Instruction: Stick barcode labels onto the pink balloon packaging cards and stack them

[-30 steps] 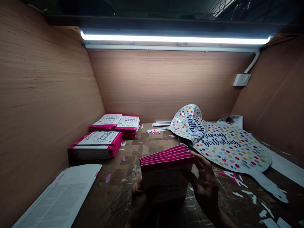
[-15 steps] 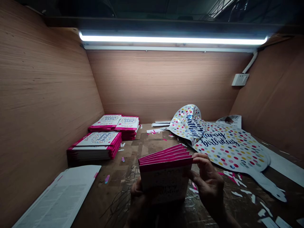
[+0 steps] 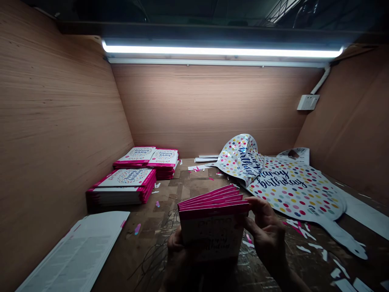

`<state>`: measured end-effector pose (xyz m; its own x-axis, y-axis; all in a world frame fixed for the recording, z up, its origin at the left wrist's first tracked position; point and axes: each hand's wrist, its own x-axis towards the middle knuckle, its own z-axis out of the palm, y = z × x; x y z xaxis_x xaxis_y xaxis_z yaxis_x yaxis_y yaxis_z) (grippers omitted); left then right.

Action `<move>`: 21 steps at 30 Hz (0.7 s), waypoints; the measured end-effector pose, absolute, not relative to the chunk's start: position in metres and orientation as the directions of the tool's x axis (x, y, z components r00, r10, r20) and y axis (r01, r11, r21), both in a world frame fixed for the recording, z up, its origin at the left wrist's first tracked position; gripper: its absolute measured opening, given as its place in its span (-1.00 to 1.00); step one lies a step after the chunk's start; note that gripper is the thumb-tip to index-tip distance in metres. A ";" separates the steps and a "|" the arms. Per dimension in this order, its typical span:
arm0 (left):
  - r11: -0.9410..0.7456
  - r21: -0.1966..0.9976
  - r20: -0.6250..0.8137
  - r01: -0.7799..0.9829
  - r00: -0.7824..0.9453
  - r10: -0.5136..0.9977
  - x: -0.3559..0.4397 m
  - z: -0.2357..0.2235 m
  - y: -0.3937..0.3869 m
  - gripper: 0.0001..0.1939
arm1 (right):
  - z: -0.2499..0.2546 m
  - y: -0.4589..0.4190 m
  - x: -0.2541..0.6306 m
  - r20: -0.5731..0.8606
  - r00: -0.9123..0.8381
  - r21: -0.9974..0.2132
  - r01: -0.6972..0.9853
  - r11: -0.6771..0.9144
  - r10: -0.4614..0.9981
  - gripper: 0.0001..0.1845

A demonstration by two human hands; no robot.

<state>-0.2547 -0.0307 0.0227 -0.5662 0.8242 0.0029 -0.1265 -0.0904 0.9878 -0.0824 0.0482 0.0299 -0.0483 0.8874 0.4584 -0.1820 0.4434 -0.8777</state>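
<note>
Both my hands hold a fanned bundle of pink-edged "happy birthday" card packets up over the worktop. My left hand grips the bundle's lower left side and sits mostly in shadow. My right hand pinches the right edge, with its fingers spread along the pink top edges. The packets splay apart at the top, and the printing on the front one is dim.
Stacks of pink-edged packets stand at the left, and a white printed sheet lies at the front left. A polka-dot foil birthday balloon lies crumpled at the right among white and pink scraps. Wood panels enclose the worktop.
My right hand has shifted slightly right along the bundle's edge, and the top packets fan a little differently. The stacks and balloon stay put.
</note>
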 end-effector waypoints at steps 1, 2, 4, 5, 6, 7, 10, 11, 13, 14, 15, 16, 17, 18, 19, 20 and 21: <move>-0.089 0.987 -0.001 -0.135 -0.557 0.830 -0.255 0.022 -0.030 -0.75 | 0.030 0.048 -0.082 0.460 -0.052 -0.878 -0.179 0.445 0.887 -0.70; -0.089 0.985 -0.005 -0.146 -0.544 0.839 -0.255 0.020 -0.030 -0.76 | 0.029 0.048 -0.082 0.461 -0.053 -0.877 -0.178 0.446 0.886 -0.72; -0.088 0.982 -0.012 -0.167 -0.525 0.851 -0.255 0.018 -0.030 -0.75 | 0.029 0.048 -0.082 0.464 -0.055 -0.876 -0.177 0.448 0.884 -0.74; -0.089 0.981 -0.015 -0.175 -0.520 0.854 -0.255 0.017 -0.030 -0.74 | 0.029 0.048 -0.081 0.466 -0.054 -0.875 -0.178 0.450 0.883 -0.75; -0.090 0.979 -0.017 -0.182 -0.515 0.857 -0.255 0.016 -0.030 -0.73 | 0.029 0.048 -0.081 0.467 -0.056 -0.874 -0.179 0.451 0.883 -0.76; -0.091 0.978 -0.019 -0.189 -0.511 0.859 -0.255 0.015 -0.030 -0.72 | 0.029 0.048 -0.081 0.466 -0.061 -0.875 -0.178 0.449 0.883 -0.76; -0.095 0.974 -0.021 -0.207 -0.499 0.866 -0.255 0.014 -0.030 -0.72 | 0.029 0.048 -0.081 0.471 -0.057 -0.873 -0.174 0.456 0.880 -0.76; -0.097 0.973 -0.021 -0.211 -0.496 0.868 -0.255 0.014 -0.030 -0.71 | 0.029 0.048 -0.081 0.479 -0.043 -0.868 -0.174 0.466 0.877 -0.75; -0.099 0.971 -0.020 -0.218 -0.489 0.872 -0.255 0.013 -0.030 -0.72 | 0.029 0.048 -0.082 0.503 -0.017 -0.853 -0.166 0.494 0.864 -0.74; -0.100 0.970 -0.020 -0.220 -0.484 0.875 -0.255 0.012 -0.031 -0.71 | 0.028 0.048 -0.082 0.517 -0.009 -0.846 -0.158 0.509 0.856 -0.73; -0.101 0.970 -0.019 -0.222 -0.480 0.877 -0.255 0.010 -0.031 -0.71 | 0.028 0.047 -0.082 0.533 -0.006 -0.838 -0.142 0.527 0.846 -0.73; -0.101 0.970 -0.019 -0.223 -0.476 0.879 -0.256 0.008 -0.031 -0.71 | 0.028 0.047 -0.082 0.553 -0.001 -0.827 -0.117 0.549 0.833 -0.74; -0.099 0.970 -0.018 -0.222 -0.475 0.880 -0.256 0.006 -0.031 -0.71 | 0.028 0.046 -0.082 0.578 0.010 -0.813 -0.085 0.577 0.816 -0.74; -0.099 0.970 -0.019 -0.223 -0.472 0.881 -0.256 0.004 -0.031 -0.72 | 0.028 0.046 -0.082 0.605 0.024 -0.794 -0.048 0.606 0.796 -0.74; -0.100 0.968 -0.020 -0.232 -0.466 0.885 -0.256 0.002 -0.032 -0.72 | 0.028 0.045 -0.081 0.634 0.035 -0.773 -0.012 0.635 0.772 -0.73; -0.101 0.963 -0.024 -0.251 -0.452 0.892 -0.255 0.000 -0.032 -0.72 | 0.028 0.045 -0.081 0.660 0.038 -0.751 0.017 0.660 0.750 -0.72; -0.099 0.955 -0.033 -0.281 -0.428 0.903 -0.255 -0.001 -0.032 -0.71 | 0.028 0.045 -0.080 0.680 0.034 -0.733 0.035 0.679 0.732 -0.71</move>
<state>-0.2552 -0.0320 -0.0012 -0.4277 0.9033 -0.0325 -0.2810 -0.0987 0.9546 -0.0801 0.0449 0.0281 0.0342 0.7322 0.6803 0.0347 0.6794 -0.7329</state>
